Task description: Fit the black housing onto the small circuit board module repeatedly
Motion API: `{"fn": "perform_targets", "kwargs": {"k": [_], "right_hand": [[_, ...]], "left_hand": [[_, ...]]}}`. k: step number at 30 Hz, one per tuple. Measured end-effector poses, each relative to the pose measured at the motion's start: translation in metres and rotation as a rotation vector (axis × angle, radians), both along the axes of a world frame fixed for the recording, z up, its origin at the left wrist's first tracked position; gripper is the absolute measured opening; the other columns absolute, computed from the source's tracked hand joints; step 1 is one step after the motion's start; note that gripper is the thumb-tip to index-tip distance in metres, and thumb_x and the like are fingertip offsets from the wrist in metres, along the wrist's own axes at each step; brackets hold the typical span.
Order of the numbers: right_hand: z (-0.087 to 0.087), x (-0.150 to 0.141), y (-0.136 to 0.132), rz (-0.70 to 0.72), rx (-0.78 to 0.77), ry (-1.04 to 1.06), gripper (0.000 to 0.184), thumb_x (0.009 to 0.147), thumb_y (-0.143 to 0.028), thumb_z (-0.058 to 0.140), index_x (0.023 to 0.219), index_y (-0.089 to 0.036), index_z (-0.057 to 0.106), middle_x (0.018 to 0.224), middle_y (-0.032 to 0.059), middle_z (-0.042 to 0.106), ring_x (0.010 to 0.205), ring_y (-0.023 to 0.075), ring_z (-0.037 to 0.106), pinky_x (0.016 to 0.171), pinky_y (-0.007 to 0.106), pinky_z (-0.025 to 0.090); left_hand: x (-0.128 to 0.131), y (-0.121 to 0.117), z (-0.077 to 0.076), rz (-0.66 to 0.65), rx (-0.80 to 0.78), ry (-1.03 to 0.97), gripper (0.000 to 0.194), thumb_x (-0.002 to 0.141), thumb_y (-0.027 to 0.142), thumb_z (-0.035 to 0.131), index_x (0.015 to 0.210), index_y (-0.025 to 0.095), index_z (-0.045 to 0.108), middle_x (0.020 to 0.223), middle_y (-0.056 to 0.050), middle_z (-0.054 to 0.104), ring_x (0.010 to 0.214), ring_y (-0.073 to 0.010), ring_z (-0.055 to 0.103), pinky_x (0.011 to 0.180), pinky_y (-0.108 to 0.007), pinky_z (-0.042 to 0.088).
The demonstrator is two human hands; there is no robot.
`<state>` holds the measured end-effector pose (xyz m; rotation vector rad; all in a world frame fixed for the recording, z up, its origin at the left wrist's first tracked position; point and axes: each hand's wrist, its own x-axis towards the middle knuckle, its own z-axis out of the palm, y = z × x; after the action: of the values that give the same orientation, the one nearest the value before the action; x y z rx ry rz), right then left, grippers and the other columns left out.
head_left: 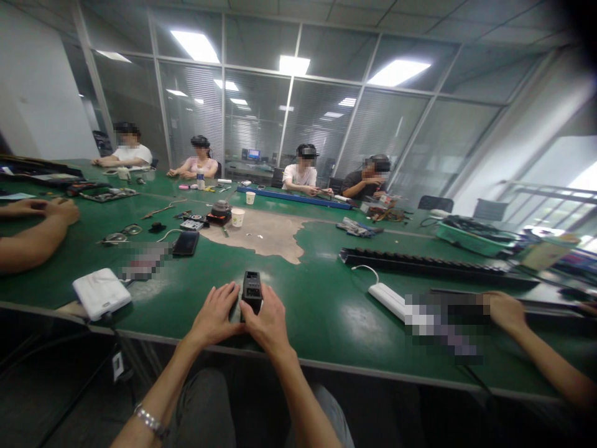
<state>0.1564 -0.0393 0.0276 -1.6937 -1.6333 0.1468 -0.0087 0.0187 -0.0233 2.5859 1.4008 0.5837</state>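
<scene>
A small black block-shaped device point(252, 287) with rectangular openings on its upper face stands near the table's front edge. My right hand point(269, 318) is closed round it, thumb at its near left side and fingers along its right. Just left of it, my left hand point(215, 316) is curled with its thumb close to the right thumb. A dark sliver shows between the left thumb and fingers, too little to name. Both hands are low over the green table point(317, 317).
A white box point(102, 292) lies to the left, a white power strip point(389, 300) to the right. Beyond are a black phone point(185, 243), paper cups point(237, 217) and a long black slotted rail point(433, 264). Co-workers' hands point(506, 313) rest at both sides; several people sit opposite.
</scene>
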Motion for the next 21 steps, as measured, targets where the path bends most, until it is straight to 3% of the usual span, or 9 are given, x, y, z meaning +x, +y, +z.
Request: {"fn": "perform_targets", "kwargs": {"k": [3, 6, 12, 17, 21], "right_hand": [[-0.012, -0.003, -0.003, -0.018, -0.068, -0.014, 0.07, 0.08, -0.044, 0.063, 0.137, -0.007, 0.048, 0.133, 0.0223, 0.056, 0.13, 0.0344, 0.047, 0.108, 0.047, 0.035], [-0.022, -0.004, -0.008, -0.02, -0.09, -0.035, 0.073, 0.08, -0.046, 0.063, 0.139, -0.007, 0.047, 0.135, 0.0219, 0.055, 0.133, 0.0353, 0.045, 0.11, 0.048, 0.033], [-0.025, -0.006, -0.013, -0.054, -0.116, -0.032, 0.082, 0.077, -0.053, 0.067, 0.139, -0.004, 0.047, 0.138, 0.0242, 0.053, 0.137, 0.0386, 0.039, 0.112, 0.051, 0.028], [-0.026, -0.014, -0.011, -0.074, -0.104, -0.011, 0.068, 0.082, -0.046, 0.063, 0.137, -0.009, 0.05, 0.137, 0.0227, 0.054, 0.137, 0.0363, 0.04, 0.111, 0.055, 0.025], [-0.015, -0.012, -0.008, -0.063, -0.054, 0.006, 0.06, 0.084, -0.046, 0.06, 0.133, -0.013, 0.055, 0.131, 0.0204, 0.059, 0.131, 0.0348, 0.047, 0.107, 0.05, 0.033]], "left_hand": [[0.0, 0.0, -0.001, 0.007, -0.002, 0.009, 0.092, 0.075, 0.049, 0.065, 0.153, 0.019, 0.026, 0.157, -0.014, 0.032, 0.145, -0.0303, 0.029, 0.12, -0.053, 0.015], [0.0, 0.0, -0.001, 0.016, 0.0, 0.027, 0.092, 0.074, 0.041, 0.061, 0.154, 0.016, 0.023, 0.158, -0.014, 0.03, 0.145, -0.0291, 0.028, 0.121, -0.051, 0.014], [0.0, -0.002, 0.002, 0.02, 0.0, 0.049, 0.088, 0.075, 0.036, 0.055, 0.153, 0.013, 0.022, 0.158, -0.014, 0.029, 0.146, -0.0278, 0.027, 0.121, -0.05, 0.014], [0.001, -0.003, 0.003, 0.03, -0.01, 0.048, 0.089, 0.074, 0.035, 0.056, 0.153, 0.014, 0.023, 0.158, -0.014, 0.03, 0.146, -0.0275, 0.027, 0.121, -0.049, 0.014], [0.001, -0.002, 0.001, 0.022, -0.009, 0.036, 0.091, 0.076, 0.048, 0.061, 0.153, 0.016, 0.025, 0.158, -0.015, 0.031, 0.146, -0.0288, 0.028, 0.121, -0.05, 0.014]]}}
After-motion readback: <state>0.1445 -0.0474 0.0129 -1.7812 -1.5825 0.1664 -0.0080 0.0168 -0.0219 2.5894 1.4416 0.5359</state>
